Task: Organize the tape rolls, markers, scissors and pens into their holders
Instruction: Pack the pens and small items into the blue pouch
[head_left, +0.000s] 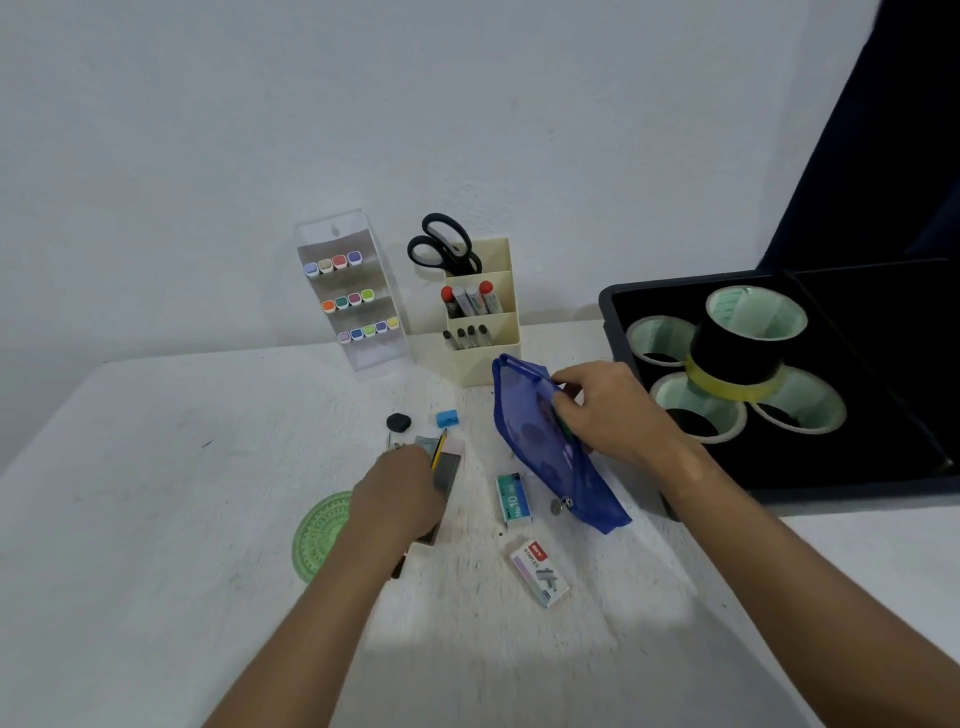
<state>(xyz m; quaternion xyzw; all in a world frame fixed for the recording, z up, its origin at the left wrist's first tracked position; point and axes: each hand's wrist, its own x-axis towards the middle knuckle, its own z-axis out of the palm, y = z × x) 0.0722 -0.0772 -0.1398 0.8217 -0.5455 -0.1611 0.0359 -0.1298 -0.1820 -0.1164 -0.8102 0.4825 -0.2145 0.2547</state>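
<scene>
Rightmost, dark open case (883, 467) holding tape rolls (748, 338). Centre: right hand (613, 410) grasping blue mesh zip pouch (540, 441). Lower centre: left hand (402, 491) clutching small stationery, yellow pencil (439, 451) included. Upper centre: cream holder (483, 332) containing black-handled scissors (447, 247).

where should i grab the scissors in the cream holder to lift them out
Take the scissors by the black handle loops, the only part showing above the cream holder; the blades are down in its back compartment. Come from above and pull up along their leftward lean. Both hands are busy now: the right hand on the blue pouch.
</scene>
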